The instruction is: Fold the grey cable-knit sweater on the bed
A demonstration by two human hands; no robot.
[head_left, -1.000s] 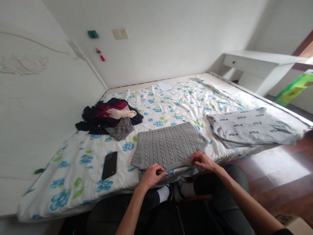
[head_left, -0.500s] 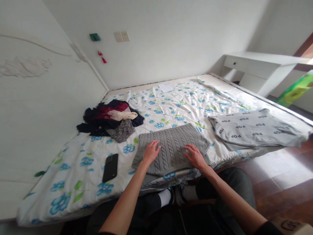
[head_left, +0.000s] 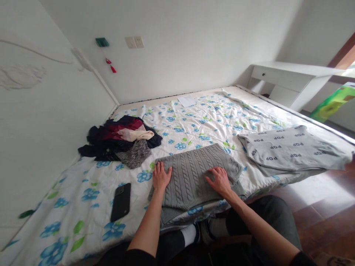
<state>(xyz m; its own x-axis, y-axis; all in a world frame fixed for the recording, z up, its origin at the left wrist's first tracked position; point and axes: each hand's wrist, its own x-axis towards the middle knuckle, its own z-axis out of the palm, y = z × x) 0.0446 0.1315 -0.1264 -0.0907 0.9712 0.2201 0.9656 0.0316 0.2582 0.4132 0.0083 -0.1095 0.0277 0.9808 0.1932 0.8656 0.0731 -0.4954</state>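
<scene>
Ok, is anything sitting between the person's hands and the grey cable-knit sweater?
Nothing visible does: the left hand and the right hand both lie flat directly on the grey cable-knit sweater, with no other item between them and the knit.

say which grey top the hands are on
The cable-knit grey sweater, under the left hand and right hand; the POP-printed grey top lies untouched to its right.

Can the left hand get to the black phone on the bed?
Probably yes. The left hand lies flat on the grey cable-knit sweater, and the black phone lies close by on the flowered quilt, off to that hand's side. Nothing seems to stand between them but quilt.
</scene>
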